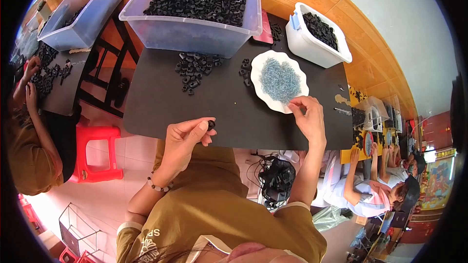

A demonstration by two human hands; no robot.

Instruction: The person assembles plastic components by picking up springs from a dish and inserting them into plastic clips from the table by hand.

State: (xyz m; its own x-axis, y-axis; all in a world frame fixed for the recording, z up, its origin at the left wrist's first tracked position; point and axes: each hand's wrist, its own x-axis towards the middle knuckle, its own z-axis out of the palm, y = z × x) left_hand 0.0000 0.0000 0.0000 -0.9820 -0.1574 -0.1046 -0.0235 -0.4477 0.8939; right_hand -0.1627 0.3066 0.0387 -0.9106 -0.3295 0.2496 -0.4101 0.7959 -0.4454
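Observation:
My left hand [185, 139] is held over the near edge of the black table [219, 112], pinching a small black plastic part [211, 125] between thumb and fingers. My right hand [307, 117] rests at the near rim of a white scalloped plate [265, 95], fingertips pinched at the edge of the heap of tiny grey-blue pieces [280, 80] on it. A loose pile of black parts [195, 68] lies on the table beyond my left hand, with a few more black parts [245, 70] beside the plate.
A big clear bin [195, 34] heaped with black parts stands at the table's far edge; a white tub [312, 44] of black parts sits far right. A person at left works at another table with a second clear bin [83, 19]; a red stool [97, 156] stands between. More people sit at right.

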